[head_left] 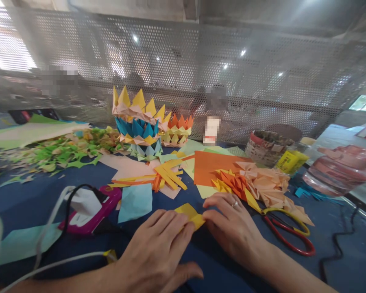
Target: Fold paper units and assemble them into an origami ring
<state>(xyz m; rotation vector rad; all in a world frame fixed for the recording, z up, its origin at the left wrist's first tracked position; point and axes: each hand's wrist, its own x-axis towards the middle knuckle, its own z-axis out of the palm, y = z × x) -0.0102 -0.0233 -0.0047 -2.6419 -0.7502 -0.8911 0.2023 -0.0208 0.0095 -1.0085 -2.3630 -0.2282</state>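
A small yellow sheet of folded paper (pixel 189 211) lies on the dark blue table between my hands. My left hand (pixel 158 240) rests over its left part, fingers pressed down on it and thumb stretched out to the side. At the paper's right corner, my right hand (pixel 232 224) pinches it between thumb and fingertips; a ring shows on one finger. Just beyond my right hand sit orange and yellow folded paper pieces (pixel 232 183) and a heap of peach ones (pixel 264 181). Scissors with red and yellow handles (pixel 288 230) lie right of that hand.
Paper crowns (pixel 137 130) stand at the back, with green paper scraps (pixel 67 148) to their left. Orange strips (pixel 167 173), a light blue sheet (pixel 136 202) and a purple power strip (pixel 94 211) with cables lie nearer. A pink bottle (pixel 338 171) and a woven basket (pixel 264 146) stand right.
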